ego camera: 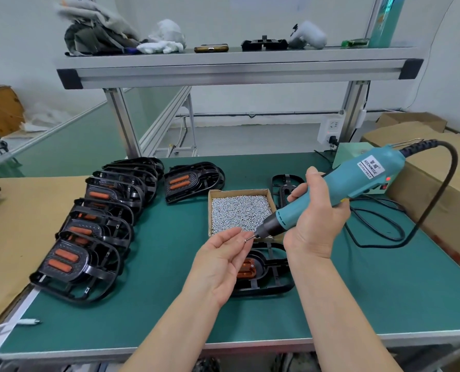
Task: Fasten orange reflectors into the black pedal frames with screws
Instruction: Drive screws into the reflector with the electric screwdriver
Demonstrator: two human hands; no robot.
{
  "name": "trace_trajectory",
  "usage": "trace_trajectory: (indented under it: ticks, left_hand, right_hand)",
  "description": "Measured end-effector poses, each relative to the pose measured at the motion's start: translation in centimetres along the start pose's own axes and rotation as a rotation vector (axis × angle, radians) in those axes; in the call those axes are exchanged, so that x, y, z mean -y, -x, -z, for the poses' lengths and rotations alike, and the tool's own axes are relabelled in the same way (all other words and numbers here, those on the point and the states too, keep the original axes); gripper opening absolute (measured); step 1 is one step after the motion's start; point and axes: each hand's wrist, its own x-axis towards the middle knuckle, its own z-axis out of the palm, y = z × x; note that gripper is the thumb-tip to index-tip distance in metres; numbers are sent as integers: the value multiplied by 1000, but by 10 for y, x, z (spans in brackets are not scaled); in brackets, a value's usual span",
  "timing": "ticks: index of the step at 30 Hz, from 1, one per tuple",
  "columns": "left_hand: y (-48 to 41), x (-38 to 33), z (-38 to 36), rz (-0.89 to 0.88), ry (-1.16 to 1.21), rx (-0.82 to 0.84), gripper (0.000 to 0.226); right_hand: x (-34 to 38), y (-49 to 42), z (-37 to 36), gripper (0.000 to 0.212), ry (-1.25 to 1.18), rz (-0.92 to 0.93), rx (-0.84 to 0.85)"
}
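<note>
My right hand [317, 210] grips a teal electric screwdriver [357, 181], its bit angled down to the left. My left hand [223, 253] pinches a small screw [247, 239] at the bit's tip. Beneath both hands lies a black pedal frame [271, 275] with an orange reflector [247, 268] set in it, partly hidden by my left hand. A shallow cardboard box of silver screws [238, 210] sits just behind.
A row of several black pedal frames with orange reflectors [89, 232] leans along the left of the green mat. Another such frame [191, 183] lies behind the box, empty black frames [285, 189] to its right. The screwdriver cable [384, 232] loops at right by a power unit [357, 157]. Cardboard boxes [438, 183] stand right.
</note>
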Motion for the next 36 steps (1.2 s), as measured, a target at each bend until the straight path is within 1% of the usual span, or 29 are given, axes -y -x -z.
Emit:
trace_trajectory:
  ticks: [5, 9, 14, 17, 20, 25, 29, 32, 36]
  left_hand:
    - [3, 3, 1, 6, 63, 25, 24]
    - [3, 7, 1, -91, 47, 15, 27]
    - [5, 14, 6, -176, 10, 38, 29]
    - [5, 14, 9, -214, -33, 65, 29]
    - [4, 12, 14, -256, -94, 97, 30]
    - [4, -3, 19, -328, -211, 187, 32]
    - [5, -16, 22, -275, -189, 245, 38]
    - [6, -18, 30, -228, -130, 232, 39]
    - [6, -18, 34, -205, -62, 217, 35]
  right_hand:
    - [-3, 2, 0, 26, 18, 25, 3]
    - [-9, 4, 2, 18, 25, -6, -48]
    - [-14, 0, 6, 20, 28, -63, -119]
    - [-16, -1, 5, 19, 27, -92, -119]
    - [-18, 1, 1, 19, 24, -83, -99]
    - [-19, 3, -11, 18, 9, -80, -53]
    - [-20, 2, -16, 18, -8, -107, -37]
    - [-24, 8, -16, 18, -19, -131, -17]
    - [-28, 12, -19, 19, -13, -131, -6]
